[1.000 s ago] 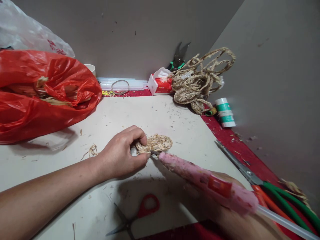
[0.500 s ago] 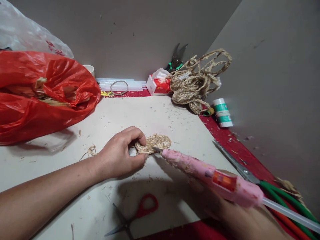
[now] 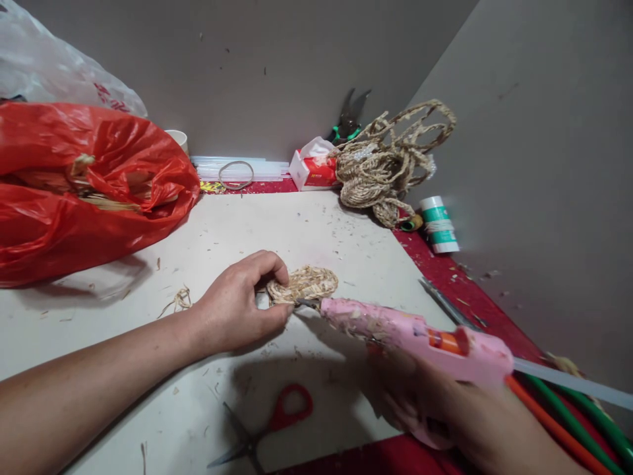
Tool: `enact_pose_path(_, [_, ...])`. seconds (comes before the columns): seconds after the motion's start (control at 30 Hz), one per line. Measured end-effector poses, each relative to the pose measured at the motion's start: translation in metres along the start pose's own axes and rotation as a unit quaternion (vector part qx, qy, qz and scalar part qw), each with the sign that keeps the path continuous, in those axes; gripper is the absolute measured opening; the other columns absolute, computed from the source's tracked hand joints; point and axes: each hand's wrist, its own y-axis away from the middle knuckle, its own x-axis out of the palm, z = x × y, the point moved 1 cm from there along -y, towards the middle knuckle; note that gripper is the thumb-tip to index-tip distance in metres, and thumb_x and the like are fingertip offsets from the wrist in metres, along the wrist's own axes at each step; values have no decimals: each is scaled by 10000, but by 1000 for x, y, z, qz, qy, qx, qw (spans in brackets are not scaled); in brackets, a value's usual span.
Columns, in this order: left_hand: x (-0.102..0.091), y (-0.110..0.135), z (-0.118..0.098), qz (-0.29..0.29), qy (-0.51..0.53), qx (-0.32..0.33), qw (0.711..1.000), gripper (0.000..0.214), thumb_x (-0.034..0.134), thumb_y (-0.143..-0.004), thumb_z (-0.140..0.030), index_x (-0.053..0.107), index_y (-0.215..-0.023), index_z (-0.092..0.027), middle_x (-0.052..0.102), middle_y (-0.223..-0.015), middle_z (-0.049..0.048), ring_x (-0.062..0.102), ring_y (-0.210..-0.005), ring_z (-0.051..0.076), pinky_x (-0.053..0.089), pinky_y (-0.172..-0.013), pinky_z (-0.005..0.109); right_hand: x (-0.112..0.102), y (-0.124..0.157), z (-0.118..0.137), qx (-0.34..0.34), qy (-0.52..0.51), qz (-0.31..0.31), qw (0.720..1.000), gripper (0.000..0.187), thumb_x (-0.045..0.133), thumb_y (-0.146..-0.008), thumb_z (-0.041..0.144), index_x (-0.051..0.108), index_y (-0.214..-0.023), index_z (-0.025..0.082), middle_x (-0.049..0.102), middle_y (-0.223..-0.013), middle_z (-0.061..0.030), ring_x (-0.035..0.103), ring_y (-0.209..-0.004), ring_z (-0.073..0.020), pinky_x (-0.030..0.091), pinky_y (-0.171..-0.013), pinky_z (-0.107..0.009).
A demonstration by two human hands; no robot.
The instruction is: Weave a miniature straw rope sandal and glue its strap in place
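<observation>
The left hand (image 3: 237, 310) is curled shut, pinched on the left end of the straw oval (image 3: 309, 284), which is laid flat at the middle of the surface (image 3: 297, 224), long axis left to right. From the right, the glue gun (image 3: 420, 333), gripped in the closed right hand (image 3: 445, 409), is pointed along that axis, nozzle touching the oval's near edge.

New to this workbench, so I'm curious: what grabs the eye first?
The pink hot-glue gun in the right hand stands out, its nozzle at the small oval woven straw piece that the left hand pinches at mid-table. A crumpled red plastic bag fills the left side, and a tangle of braided straw rope sits in the far corner.
</observation>
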Motion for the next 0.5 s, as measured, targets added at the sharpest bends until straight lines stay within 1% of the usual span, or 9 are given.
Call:
enact_pose_path(0.1, [1,0,0,-1,14,-16,1000,196,585,-706,-156,506,-877,-211,547,-784,-12,481,-679,133,416,-641,291,3,-2,4,35,-72,39,996,595,420,-859,684,457,-498,211,373,-438,35,366,-425,-111,336,-430,-244])
enact_pose_path(0.2, [2,1,-1,3,21,-22,1000,218,583,-701,-148,496,-891,-212,555,-799,-11,498,-692,132,426,-650,287,3,-4,6,19,-81,47,995,602,414,-875,661,379,-467,219,378,-436,28,384,-433,-113,332,-438,-244])
enact_pose_path(0.3, [3,1,-1,5,28,-25,999,243,584,-690,-137,487,-900,-214,557,-807,-14,501,-690,128,428,-641,278,3,-5,6,11,-77,43,996,597,397,-892,643,364,-471,221,387,-438,23,386,-434,-115,327,-440,-248])
enact_pose_path(0.43, [3,2,-1,3,35,-21,999,244,575,-710,-143,484,-926,-213,563,-833,-8,509,-695,124,436,-638,275,3,-3,5,32,-70,29,997,594,414,-879,657,389,-475,223,390,-432,25,373,-417,-111,282,-420,-254])
enact_pose_path(0.5, [3,2,-1,-1,37,-19,999,253,576,-710,-141,489,-937,-211,574,-853,0,523,-715,129,448,-654,282,3,-1,6,38,-61,19,997,599,409,-877,667,381,-473,225,382,-432,30,353,-419,-110,280,-431,-258])
